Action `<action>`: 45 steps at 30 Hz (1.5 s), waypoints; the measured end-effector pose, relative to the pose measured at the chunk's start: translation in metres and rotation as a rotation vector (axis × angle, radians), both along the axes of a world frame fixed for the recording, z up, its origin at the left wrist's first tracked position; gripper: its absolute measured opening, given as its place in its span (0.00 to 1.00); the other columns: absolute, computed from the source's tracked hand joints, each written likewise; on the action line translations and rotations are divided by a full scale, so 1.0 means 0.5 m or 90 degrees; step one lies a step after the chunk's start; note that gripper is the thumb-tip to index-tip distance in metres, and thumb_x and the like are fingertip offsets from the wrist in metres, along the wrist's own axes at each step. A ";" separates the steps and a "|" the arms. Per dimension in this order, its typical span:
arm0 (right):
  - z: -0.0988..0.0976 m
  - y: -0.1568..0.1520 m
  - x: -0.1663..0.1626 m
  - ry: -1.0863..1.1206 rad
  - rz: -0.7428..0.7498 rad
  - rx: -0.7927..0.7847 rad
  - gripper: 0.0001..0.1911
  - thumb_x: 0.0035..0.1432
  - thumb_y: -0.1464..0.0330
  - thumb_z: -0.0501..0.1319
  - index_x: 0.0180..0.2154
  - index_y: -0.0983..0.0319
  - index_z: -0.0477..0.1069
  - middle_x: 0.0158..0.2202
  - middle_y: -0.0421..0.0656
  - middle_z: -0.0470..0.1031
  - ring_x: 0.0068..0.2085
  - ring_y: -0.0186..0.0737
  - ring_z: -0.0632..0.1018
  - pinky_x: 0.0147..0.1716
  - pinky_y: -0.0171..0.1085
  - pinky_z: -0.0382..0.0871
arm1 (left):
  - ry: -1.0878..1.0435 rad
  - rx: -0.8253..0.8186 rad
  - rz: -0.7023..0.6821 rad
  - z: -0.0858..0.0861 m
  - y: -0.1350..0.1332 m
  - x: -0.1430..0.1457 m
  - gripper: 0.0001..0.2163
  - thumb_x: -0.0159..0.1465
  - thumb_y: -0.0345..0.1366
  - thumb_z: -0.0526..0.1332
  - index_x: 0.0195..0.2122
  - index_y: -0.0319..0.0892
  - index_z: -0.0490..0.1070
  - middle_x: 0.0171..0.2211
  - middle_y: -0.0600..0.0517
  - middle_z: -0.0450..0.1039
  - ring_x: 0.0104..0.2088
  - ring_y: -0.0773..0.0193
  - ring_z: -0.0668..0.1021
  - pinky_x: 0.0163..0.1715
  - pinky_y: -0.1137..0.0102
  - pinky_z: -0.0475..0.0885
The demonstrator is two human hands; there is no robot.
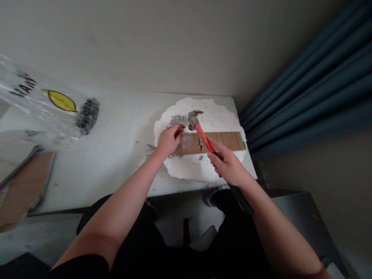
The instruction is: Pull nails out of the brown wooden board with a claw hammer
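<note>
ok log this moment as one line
right hand: hammer in grip; left hand: near left end of brown board; board: cracked

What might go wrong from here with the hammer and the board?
The hammer head sits close to the left hand, so a stray blow might catch it. The brown board has a jagged crack and might split further if struck. Loose grey debris beside it could scatter.

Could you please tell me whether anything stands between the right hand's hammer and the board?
Nothing visible stands between the hammer and board; the left hand is near, at the board's left end.
</note>
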State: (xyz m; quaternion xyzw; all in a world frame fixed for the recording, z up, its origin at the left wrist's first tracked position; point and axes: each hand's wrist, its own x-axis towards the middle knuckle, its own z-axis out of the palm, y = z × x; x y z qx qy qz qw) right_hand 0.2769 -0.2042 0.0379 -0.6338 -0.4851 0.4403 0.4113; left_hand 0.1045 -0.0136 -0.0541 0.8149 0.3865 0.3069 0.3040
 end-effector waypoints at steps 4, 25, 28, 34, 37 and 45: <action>0.000 0.001 0.001 -0.023 0.007 -0.006 0.34 0.68 0.61 0.58 0.72 0.59 0.57 0.36 0.45 0.75 0.32 0.38 0.74 0.30 0.38 0.74 | 0.003 -0.005 0.007 0.003 -0.002 0.001 0.11 0.67 0.34 0.60 0.49 0.43 0.76 0.43 0.47 0.82 0.44 0.58 0.82 0.48 0.64 0.76; 0.001 -0.002 -0.001 -0.044 0.003 0.013 0.33 0.67 0.62 0.58 0.71 0.59 0.58 0.35 0.45 0.75 0.32 0.40 0.75 0.30 0.40 0.74 | 0.016 -0.072 -0.018 0.015 0.017 -0.007 0.09 0.63 0.38 0.63 0.41 0.41 0.78 0.37 0.48 0.82 0.36 0.59 0.81 0.43 0.65 0.76; 0.004 -0.001 -0.005 -0.039 -0.002 0.012 0.33 0.68 0.62 0.58 0.71 0.59 0.59 0.35 0.45 0.74 0.31 0.38 0.73 0.28 0.38 0.72 | 0.025 -0.084 -0.041 0.017 0.032 -0.009 0.10 0.63 0.40 0.63 0.40 0.41 0.78 0.37 0.47 0.81 0.35 0.59 0.80 0.42 0.64 0.76; 0.014 0.002 -0.015 0.001 -0.018 0.019 0.32 0.68 0.62 0.58 0.70 0.58 0.59 0.34 0.42 0.73 0.27 0.35 0.69 0.24 0.35 0.68 | 0.027 -0.030 -0.059 0.012 0.045 -0.010 0.11 0.64 0.42 0.62 0.39 0.41 0.78 0.41 0.45 0.79 0.39 0.57 0.79 0.45 0.62 0.75; 0.017 0.002 -0.017 0.003 -0.008 0.025 0.32 0.69 0.62 0.57 0.71 0.56 0.57 0.35 0.43 0.74 0.27 0.35 0.68 0.24 0.35 0.68 | 0.013 -0.002 -0.075 0.008 0.041 -0.009 0.11 0.65 0.42 0.60 0.38 0.41 0.77 0.42 0.45 0.77 0.42 0.55 0.79 0.46 0.61 0.75; 0.018 -0.002 -0.026 -0.016 0.022 0.012 0.32 0.69 0.61 0.57 0.72 0.56 0.57 0.40 0.46 0.78 0.31 0.37 0.73 0.28 0.37 0.72 | 0.040 0.042 -0.079 0.009 0.031 -0.009 0.11 0.67 0.43 0.58 0.38 0.41 0.76 0.41 0.45 0.76 0.40 0.55 0.78 0.44 0.61 0.74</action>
